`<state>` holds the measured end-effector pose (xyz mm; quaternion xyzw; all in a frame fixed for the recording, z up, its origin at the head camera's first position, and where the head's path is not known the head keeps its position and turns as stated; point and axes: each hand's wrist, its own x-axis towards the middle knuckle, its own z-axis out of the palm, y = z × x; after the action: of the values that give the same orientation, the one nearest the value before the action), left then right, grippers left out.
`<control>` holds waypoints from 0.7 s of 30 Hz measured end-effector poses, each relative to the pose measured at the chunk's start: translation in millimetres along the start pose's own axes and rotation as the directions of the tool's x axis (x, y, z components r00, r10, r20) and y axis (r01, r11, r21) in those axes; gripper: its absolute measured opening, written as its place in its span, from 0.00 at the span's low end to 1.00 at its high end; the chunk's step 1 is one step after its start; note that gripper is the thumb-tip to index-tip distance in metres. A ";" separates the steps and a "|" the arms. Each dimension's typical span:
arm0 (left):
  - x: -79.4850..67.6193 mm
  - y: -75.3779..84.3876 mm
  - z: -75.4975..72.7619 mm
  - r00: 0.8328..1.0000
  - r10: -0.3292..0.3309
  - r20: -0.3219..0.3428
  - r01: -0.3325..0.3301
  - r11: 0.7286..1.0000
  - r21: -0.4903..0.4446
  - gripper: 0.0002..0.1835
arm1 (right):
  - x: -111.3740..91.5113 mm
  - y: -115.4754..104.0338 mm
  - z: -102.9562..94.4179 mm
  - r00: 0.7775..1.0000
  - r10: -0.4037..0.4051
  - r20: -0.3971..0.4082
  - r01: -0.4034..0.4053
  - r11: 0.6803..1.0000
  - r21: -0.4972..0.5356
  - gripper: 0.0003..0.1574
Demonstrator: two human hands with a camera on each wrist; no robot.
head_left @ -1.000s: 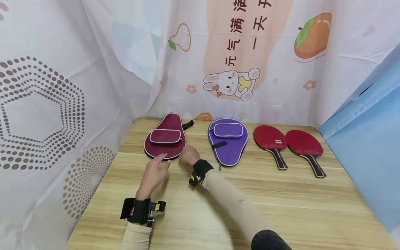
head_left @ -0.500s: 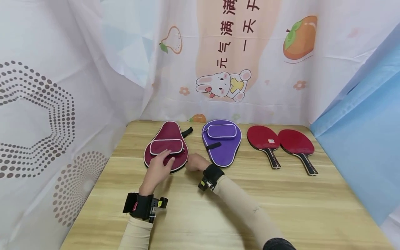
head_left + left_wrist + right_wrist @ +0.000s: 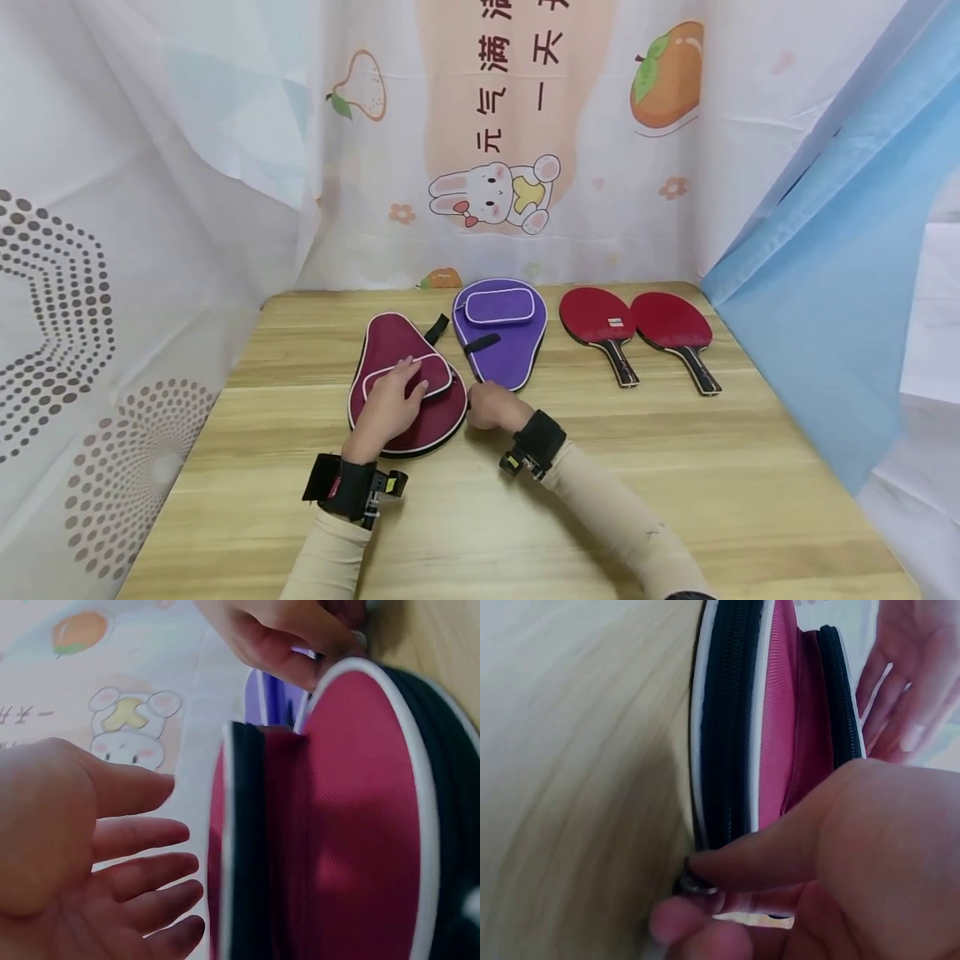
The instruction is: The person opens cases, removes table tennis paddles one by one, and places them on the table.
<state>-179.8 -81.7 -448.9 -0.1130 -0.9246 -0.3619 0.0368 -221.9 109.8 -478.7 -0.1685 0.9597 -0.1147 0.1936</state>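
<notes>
A maroon table tennis bat case with white piping lies on the table, its narrow end pointing away. My left hand is over its raised front pocket, fingers loosely extended; in the left wrist view the fingertips are right at the pocket's edge. At the case's right side, my right hand pinches a metal zipper pull between thumb and fingers. The black zipper along the case's side looks closed above the pull. A black strap sticks out at the case's upper right.
Just beyond the right hand lies a purple bat case with its own pocket and strap. Two red table tennis bats lie side by side farther right, handles toward me. A printed curtain hangs behind the wooden table.
The maroon case has slid toward me and turned slightly. My left hand has come over its pocket, and my right hand has stayed at its edge, moving along with it. The head view has shifted right.
</notes>
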 end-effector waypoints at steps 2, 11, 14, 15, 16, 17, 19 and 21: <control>0.2 0.6 3.7 1.000 -0.004 0.029 0.003 1.000 0.030 0.25 | -2.9 2.2 -1.3 1.000 0.011 -0.009 -0.011 1.000 -0.005 0.04; 1.4 1.1 16.6 1.000 0.005 0.018 -0.007 0.996 0.091 0.24 | -8.1 8.4 -1.7 0.999 0.030 -0.021 -0.029 0.999 0.022 0.03; 2.4 0.8 18.9 1.000 0.007 0.010 -0.008 0.996 0.092 0.24 | -9.1 9.7 -1.1 0.999 0.030 -0.027 -0.030 0.999 0.022 0.03; 2.9 0.6 19.7 1.000 0.008 0.009 -0.009 0.995 0.095 0.24 | -9.7 10.0 -0.7 0.999 0.025 -0.028 -0.025 0.999 0.023 0.03; 3.3 0.7 20.3 1.000 0.012 0.007 -0.013 0.995 0.101 0.24 | -10.4 10.3 -0.4 0.999 0.018 -0.029 -0.018 1.000 0.023 0.03; 3.7 0.8 20.9 1.000 0.017 0.006 -0.017 0.994 0.108 0.24 | -11.2 10.6 0.1 0.999 0.009 -0.030 -0.008 1.000 0.021 0.04; 4.4 1.1 21.4 1.000 0.019 0.009 -0.019 0.993 0.117 0.24 | -12.8 10.7 1.8 0.999 -0.017 -0.037 0.018 1.000 0.013 0.06; 5.1 1.5 21.2 1.000 0.019 0.011 -0.020 0.992 0.122 0.24 | -14.4 10.2 3.5 0.999 -0.032 -0.038 0.033 0.999 0.001 0.08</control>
<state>-184.1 -65.4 -462.7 -0.1215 -0.9440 -0.3038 0.0428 -210.8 123.9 -480.0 -0.1817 0.9602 -0.1220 0.1735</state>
